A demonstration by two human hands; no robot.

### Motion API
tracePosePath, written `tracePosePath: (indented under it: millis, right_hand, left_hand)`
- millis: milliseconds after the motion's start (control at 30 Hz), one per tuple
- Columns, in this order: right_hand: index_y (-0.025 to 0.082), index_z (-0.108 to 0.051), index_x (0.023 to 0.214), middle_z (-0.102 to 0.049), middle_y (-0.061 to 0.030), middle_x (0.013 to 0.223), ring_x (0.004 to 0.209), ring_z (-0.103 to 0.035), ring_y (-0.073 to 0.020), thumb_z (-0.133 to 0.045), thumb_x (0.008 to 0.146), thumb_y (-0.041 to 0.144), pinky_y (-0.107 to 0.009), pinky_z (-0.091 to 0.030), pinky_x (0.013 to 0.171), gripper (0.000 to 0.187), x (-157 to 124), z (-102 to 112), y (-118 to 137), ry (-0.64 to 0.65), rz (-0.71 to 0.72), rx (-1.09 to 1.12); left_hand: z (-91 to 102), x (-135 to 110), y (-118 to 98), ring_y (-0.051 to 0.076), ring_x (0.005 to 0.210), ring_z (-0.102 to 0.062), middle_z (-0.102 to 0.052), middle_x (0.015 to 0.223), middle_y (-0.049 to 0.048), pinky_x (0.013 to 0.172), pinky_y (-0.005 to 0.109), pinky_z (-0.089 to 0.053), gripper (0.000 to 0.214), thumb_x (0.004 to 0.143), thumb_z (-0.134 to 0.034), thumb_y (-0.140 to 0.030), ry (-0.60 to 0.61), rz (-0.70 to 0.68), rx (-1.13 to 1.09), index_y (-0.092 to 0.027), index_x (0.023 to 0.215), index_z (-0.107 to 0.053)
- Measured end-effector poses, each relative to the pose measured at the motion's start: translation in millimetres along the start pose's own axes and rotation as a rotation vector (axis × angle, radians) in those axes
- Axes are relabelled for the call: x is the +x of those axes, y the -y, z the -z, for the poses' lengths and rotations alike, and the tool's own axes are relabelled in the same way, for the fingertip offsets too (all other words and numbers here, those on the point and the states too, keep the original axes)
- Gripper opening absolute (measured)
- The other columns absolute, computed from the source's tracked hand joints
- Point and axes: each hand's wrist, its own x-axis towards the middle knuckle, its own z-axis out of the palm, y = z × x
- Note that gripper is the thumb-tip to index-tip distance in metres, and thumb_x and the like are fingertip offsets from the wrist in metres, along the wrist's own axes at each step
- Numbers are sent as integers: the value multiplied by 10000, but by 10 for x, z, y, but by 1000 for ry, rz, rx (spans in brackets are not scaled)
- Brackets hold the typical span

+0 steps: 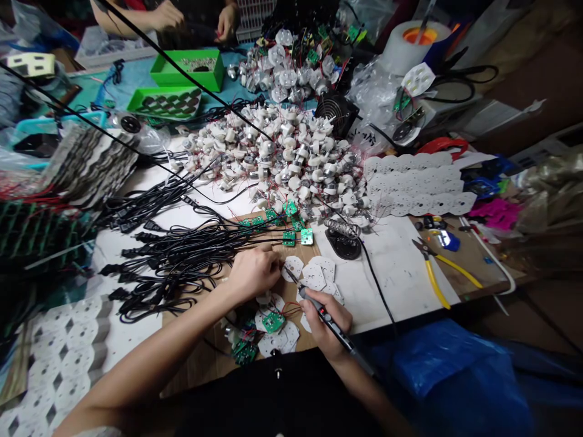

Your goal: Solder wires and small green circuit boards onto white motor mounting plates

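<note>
My right hand [331,320] grips a soldering iron [345,341] like a pen, its tip pointing up and left toward a white scalloped board [294,267]. Close to that board, my left hand [255,271] is closed, its fingertips pinched together; what they hold is hidden. More white boards [314,277] lie overlapped to the right of the tip. Below my hands, a green circuit board [273,322] with red wires rests on other white boards. Black power cords [182,255] lie bundled at the left, and small green boards [288,238] sit just beyond my left hand.
A large heap of white motor-like parts [291,152] covers the middle. Right of it lie a coiled iron stand [342,240], yellow-handled pliers [437,282] and white board sheets [414,182]. Green trays [207,79] stand farther back, near another person's hands [225,23].
</note>
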Motion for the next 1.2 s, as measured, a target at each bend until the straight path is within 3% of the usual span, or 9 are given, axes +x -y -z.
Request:
tracePosePath:
  millis: [533,1000,1200]
  right_hand:
    - [196,-715,1078,-805,-56,881,770,-787,-185,-626,942,171,-292,-656,758,164,9,-13,5,-29,50,-8]
    - [188,-706,1092,-801,-54,859,731,-790,-187,-627,955,196,-276,-658,683,159,-7,19,9,-82,-34,31]
    - [201,-688,1149,-785,-53,905,767,-778,-183,-618,968,183,-285,-656,689,195,-20,70,1,-128,-47,21]
  left_hand:
    - [16,32,-27,202,844,-679,-713,948,47,575,291,-280,237,907,-515,-296,-2,33,1,-198,882,-729]
    - [-11,45,9,179,767,-642,-699,902,44,559,292,-240,220,890,-519,-276,-19,-22,11,-196,840,-718]
    - [-36,-59,88,206,824,-611,-703,866,65,659,315,-353,165,850,-581,-218,-45,-114,6,-176,763,-715]
